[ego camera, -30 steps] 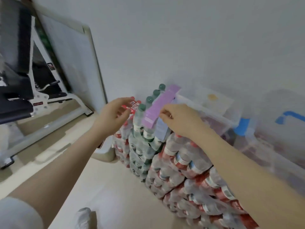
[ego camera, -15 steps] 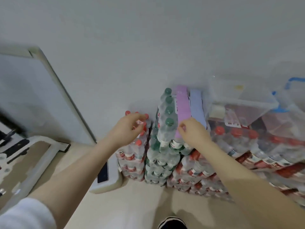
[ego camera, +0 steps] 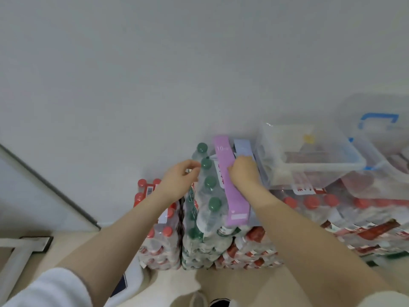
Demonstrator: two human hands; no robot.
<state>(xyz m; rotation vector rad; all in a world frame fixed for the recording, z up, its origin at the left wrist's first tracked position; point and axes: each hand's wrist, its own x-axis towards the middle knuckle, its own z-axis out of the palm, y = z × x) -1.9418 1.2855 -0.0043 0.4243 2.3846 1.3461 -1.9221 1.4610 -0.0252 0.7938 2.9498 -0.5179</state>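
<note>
A long purple box (ego camera: pixel 234 196) lies on a shrink-wrapped pack of green-capped bottles (ego camera: pixel 210 204), with a pale blue box (ego camera: pixel 242 149) beside it on the right. My right hand (ego camera: pixel 244 173) grips the purple box, its fingers curled over the box's right edge near the middle. My left hand (ego camera: pixel 179 180) is at the left side of the green-capped pack, fingers curled against the wrap near the upper caps. Whether it pinches the wrap is unclear.
Packs of red-capped bottles (ego camera: pixel 309 202) are stacked to the right, and a lower one (ego camera: pixel 155 191) to the left. Clear plastic bins (ego camera: pixel 327 160) sit on the right stack. A framed board (ego camera: pixel 44 187) leans on the wall at left. A scale (ego camera: pixel 124 284) lies on the floor.
My left hand moved from the red-capped pack to the side of the green-capped pack. My right hand slid further along the purple box. The camera moved closer and more square to the stack.
</note>
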